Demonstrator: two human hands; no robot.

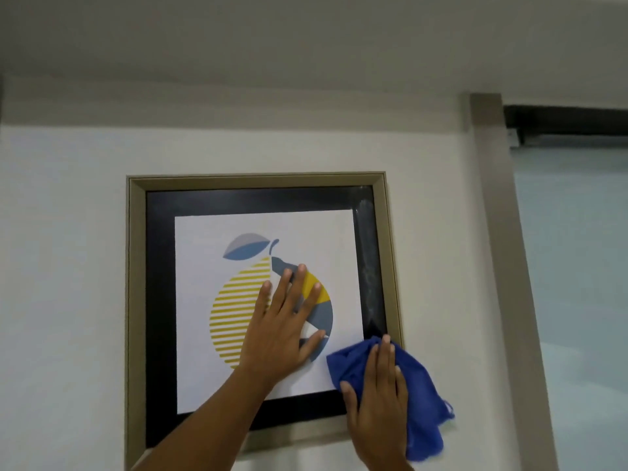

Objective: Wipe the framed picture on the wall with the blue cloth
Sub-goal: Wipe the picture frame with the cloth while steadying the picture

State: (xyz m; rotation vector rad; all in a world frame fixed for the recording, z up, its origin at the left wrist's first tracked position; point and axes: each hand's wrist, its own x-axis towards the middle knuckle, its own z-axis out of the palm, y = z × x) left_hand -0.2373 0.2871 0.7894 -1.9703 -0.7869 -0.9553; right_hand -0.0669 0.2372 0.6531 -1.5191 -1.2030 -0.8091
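The framed picture (159, 300) hangs on the white wall: a beige frame, a black mat and a white print of a yellow and blue fruit. My left hand (282, 331) lies flat on the glass over the fruit, fingers spread, holding nothing. My right hand (377, 402) presses the blue cloth (421, 399) against the picture's lower right corner. The cloth bunches under the palm and hangs past the frame onto the wall. Smears show on the black mat along the right side.
A beige vertical door frame (499, 266) stands right of the picture, with a frosted glass panel (577, 266) beyond it and a dark track (564, 120) at its top. The ceiling runs above the wall.
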